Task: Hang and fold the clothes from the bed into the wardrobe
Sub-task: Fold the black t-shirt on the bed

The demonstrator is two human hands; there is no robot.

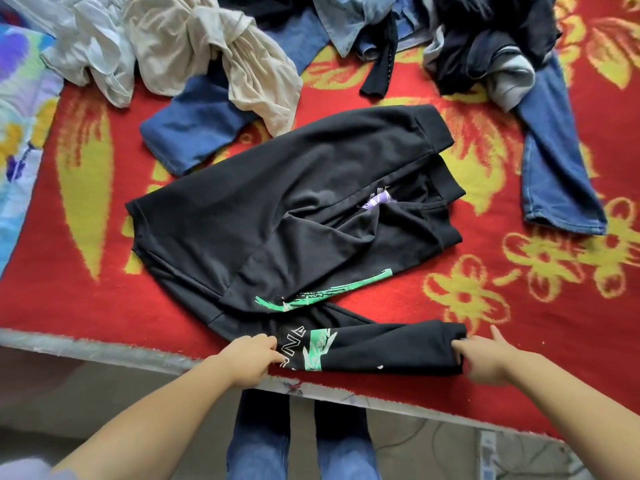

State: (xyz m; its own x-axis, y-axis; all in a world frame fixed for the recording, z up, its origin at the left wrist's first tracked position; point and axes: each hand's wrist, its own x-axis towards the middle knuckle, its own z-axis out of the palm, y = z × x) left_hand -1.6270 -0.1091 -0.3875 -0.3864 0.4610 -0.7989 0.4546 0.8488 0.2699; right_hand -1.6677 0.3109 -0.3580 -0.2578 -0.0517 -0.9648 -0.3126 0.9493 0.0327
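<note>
The black sweatshirt (277, 209) lies flat on the bed, in the middle of the red blanket with yellow flowers (519, 306). Its body is long from the lower left to the upper right, so it sits slanted on the bed. One sleeve is folded over the top of it, and its cuff points to the upper right. The other sleeve (374, 348) lies by itself along the near edge of the bed, just in front of me. This sleeve runs from left to right, and its cuff points to the right. It has green and white print on it. My left hand (251, 358) has its fingers curled and grips the sleeve near the print. My right hand (485, 355) pinches the cuff end, with my thumb sticking up. My two hands are well apart, one at each end of the sleeve. Farther away on the bed there is a cream and white pile of clothes (166, 39) at the upper left. A blue garment (187, 133) pokes out from under that pile. At the upper right is a dark pile (485, 39), and a jeans leg (554, 168) stretches down from it. Below the bed edge I see my own legs in blue jeans (294, 445).
</note>
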